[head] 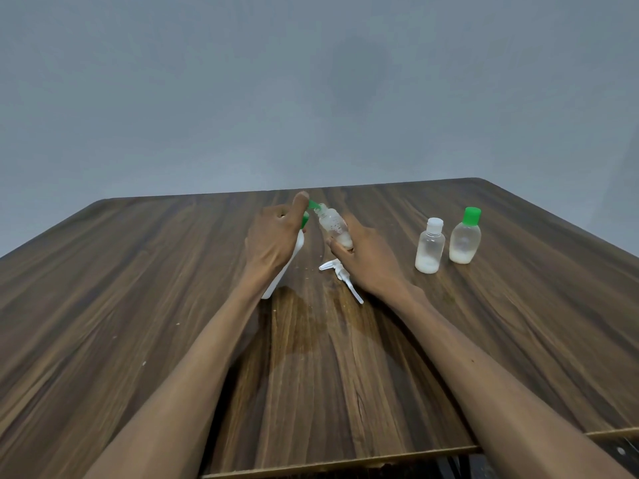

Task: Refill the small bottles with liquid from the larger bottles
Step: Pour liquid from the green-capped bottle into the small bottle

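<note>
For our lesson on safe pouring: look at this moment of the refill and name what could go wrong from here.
1. The small bottle is tilted in the right hand with its green cap flipped open, so its liquid could spill.
2. The table already shows a wet patch near the large white bottle in the left hand; it might slip.
3. The loose pump head lies below the right hand and could be knocked.

A dark wood-grain table [380, 375] stands against a plain grey-blue wall [311, 81].
</note>
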